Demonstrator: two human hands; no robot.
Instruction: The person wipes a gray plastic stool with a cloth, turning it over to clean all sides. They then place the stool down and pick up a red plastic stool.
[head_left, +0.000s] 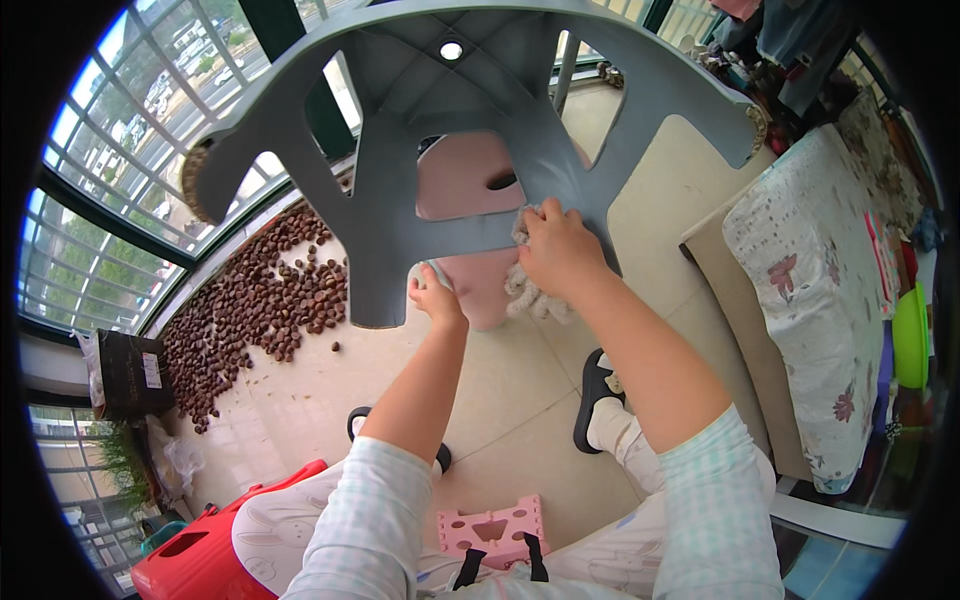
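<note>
A grey plastic stool (465, 232) is tipped over before me, its hollow underside and splayed legs facing me. My right hand (564, 251) grips a fluffy beige cloth (534, 298) and presses it against the stool's inner face near one leg. Part of the cloth hangs below my fingers. My left hand (437, 296) is at the stool's lower edge beside another leg, with its fingers curled; what they grip is unclear. Behind the grey stool, partly hidden, is a pink plastic piece (472, 176) with a dark oval hole.
Many brown nuts (262, 300) lie spread on the tiled floor by the barred windows at left. A black box (131, 375) stands beside them. Near my legs are a red plastic stool (202, 555) and a pink folding stool (491, 529). A cloth-covered surface (810, 315) is at right.
</note>
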